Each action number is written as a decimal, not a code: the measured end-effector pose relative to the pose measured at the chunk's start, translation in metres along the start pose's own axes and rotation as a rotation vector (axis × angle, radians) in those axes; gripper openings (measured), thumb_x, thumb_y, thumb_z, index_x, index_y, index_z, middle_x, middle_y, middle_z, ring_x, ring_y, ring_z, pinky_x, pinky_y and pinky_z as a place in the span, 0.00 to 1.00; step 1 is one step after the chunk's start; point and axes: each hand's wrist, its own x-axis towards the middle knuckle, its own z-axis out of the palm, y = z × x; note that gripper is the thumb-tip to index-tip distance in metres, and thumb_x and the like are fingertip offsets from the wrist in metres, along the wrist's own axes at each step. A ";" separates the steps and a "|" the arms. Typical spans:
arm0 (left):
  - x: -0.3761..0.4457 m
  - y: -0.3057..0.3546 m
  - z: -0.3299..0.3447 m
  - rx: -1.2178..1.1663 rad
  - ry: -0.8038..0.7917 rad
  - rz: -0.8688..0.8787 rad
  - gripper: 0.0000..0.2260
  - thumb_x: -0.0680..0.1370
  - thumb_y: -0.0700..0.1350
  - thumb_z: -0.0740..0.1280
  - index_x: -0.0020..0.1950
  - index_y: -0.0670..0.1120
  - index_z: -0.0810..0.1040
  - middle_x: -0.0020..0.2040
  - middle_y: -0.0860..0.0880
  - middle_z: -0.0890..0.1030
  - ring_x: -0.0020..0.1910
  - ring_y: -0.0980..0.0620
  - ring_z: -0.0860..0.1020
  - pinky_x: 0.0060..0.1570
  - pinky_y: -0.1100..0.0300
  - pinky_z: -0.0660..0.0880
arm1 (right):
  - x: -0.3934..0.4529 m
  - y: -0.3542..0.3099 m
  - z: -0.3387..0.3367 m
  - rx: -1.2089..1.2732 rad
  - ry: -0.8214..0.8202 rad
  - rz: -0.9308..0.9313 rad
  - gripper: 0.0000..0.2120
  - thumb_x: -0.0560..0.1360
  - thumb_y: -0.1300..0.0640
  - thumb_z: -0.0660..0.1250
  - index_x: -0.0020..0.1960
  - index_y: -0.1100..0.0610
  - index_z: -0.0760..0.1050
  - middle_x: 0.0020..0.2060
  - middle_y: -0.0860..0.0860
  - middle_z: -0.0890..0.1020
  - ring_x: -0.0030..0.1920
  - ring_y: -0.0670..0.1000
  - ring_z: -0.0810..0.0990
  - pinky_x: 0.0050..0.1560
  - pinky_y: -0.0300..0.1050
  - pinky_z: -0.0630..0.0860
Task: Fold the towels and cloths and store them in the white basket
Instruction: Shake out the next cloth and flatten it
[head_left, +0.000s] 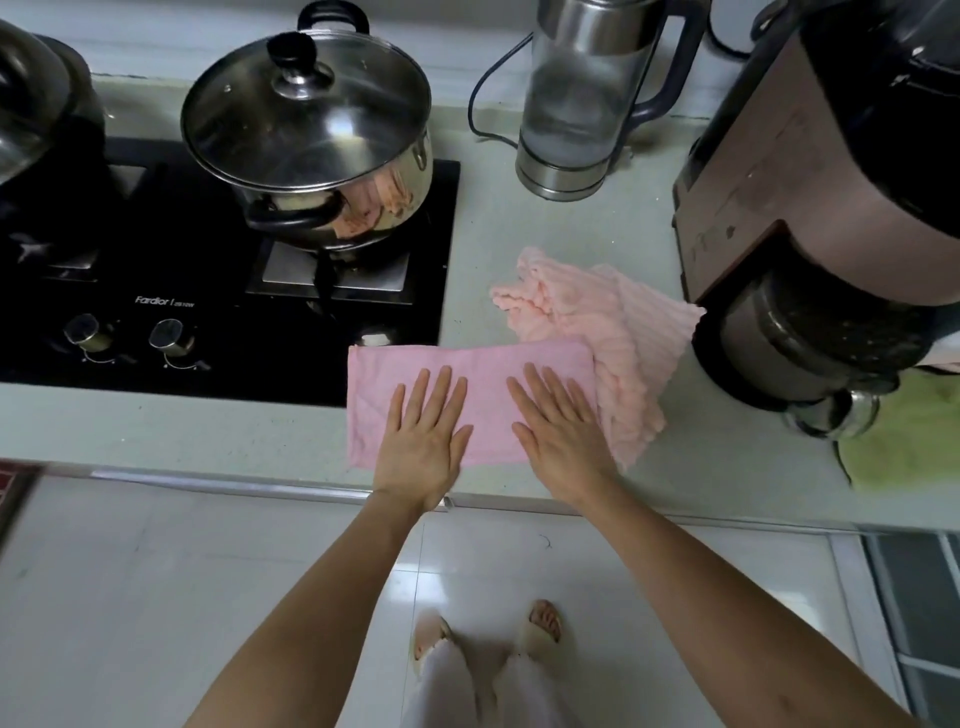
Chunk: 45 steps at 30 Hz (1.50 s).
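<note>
Both flat hands, left hand (423, 436) and right hand (563, 434), atop pink towel (467, 369) near counter edge (260, 480)

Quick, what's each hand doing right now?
Left hand: open, flat on the pink towel.
Right hand: open, flat on the same towel.

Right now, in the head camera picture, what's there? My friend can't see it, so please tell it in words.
Two flat hands, left hand and right hand, press a pink towel on a kitchen counter. A crumpled peach cloth lies partly under its right end. Behind are a lidded pot on a black stove and a kettle.
</note>
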 end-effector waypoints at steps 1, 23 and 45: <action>0.000 0.000 -0.001 0.017 -0.028 -0.005 0.27 0.82 0.56 0.40 0.77 0.45 0.58 0.77 0.45 0.57 0.76 0.43 0.52 0.73 0.43 0.48 | -0.005 0.007 -0.002 0.000 0.003 0.052 0.27 0.82 0.45 0.41 0.77 0.53 0.57 0.76 0.53 0.59 0.76 0.53 0.56 0.74 0.53 0.50; 0.006 0.057 -0.039 0.046 -0.423 0.019 0.41 0.75 0.69 0.54 0.77 0.53 0.35 0.77 0.48 0.33 0.75 0.42 0.34 0.72 0.39 0.36 | -0.039 0.039 -0.076 0.823 0.323 0.621 0.07 0.78 0.64 0.63 0.53 0.67 0.76 0.39 0.52 0.74 0.40 0.52 0.71 0.37 0.39 0.60; -0.012 -0.013 -0.068 -1.570 -0.197 -0.873 0.28 0.82 0.59 0.49 0.43 0.39 0.78 0.41 0.44 0.80 0.38 0.49 0.75 0.40 0.58 0.71 | 0.015 -0.097 -0.086 0.785 -0.034 0.500 0.11 0.71 0.59 0.64 0.53 0.56 0.77 0.38 0.51 0.81 0.41 0.53 0.81 0.46 0.45 0.78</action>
